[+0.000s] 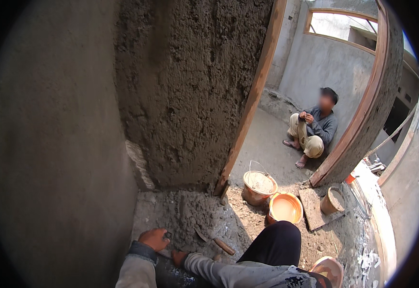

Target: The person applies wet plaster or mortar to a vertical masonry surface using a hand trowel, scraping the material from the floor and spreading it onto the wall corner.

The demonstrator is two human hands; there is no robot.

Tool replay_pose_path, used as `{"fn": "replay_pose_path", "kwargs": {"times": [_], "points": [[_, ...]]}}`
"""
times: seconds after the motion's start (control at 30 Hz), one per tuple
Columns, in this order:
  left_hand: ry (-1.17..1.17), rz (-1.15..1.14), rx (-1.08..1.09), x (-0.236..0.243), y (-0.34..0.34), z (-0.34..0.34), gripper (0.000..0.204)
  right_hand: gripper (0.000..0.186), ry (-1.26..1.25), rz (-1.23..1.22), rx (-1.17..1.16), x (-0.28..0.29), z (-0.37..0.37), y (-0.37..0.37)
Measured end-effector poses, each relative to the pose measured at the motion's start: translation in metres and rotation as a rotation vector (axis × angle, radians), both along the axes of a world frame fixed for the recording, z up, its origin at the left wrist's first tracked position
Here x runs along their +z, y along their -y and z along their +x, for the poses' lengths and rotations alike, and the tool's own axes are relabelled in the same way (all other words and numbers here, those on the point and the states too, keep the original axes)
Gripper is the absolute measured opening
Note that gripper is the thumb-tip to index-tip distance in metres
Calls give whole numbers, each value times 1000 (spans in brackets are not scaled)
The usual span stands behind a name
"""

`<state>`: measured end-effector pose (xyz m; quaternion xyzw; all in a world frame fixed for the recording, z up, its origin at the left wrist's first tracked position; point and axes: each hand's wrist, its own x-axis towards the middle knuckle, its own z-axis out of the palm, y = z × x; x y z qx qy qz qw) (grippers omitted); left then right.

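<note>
Low in the corner by the wet wall, my left hand (154, 239) is closed, fingers curled, with a small dark bit showing at its fingertips. Just right of it and nearer to me, my right hand (178, 258) is closed too. A pale narrow piece (164, 253) shows between the two hands; its kind and which hand grips it are unclear. On the mortar-strewn floor to the right lies a trowel (224, 246) with a wooden handle, untouched. Rough wet mortar (190, 96) covers the wall ahead.
A smooth grey wall (56, 144) rises close on my left. Beyond the wooden door frame (252, 105) stand a bucket of mortar (255, 198), an orange bucket of cloudy liquid (286, 209) and a smaller bucket (332, 201) on a board (312, 204). Another person (322, 127) squats by the far wall.
</note>
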<state>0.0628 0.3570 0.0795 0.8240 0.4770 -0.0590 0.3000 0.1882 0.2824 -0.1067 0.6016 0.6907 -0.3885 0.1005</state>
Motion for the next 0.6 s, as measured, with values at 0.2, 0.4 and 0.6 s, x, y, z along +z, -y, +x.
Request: {"fn": "replay_pose_path", "kwargs": {"times": [0.2,0.4,0.6], "points": [[-13,-41,9,0,0,1,49,56,-45,-50,-32,6,3,0],[13,-24,12,-6,-1,1,48,45,-1,8,1,-11,5,0],[15,-18,-11,-2,0,-1,48,36,-24,40,51,-14,6,2]]}}
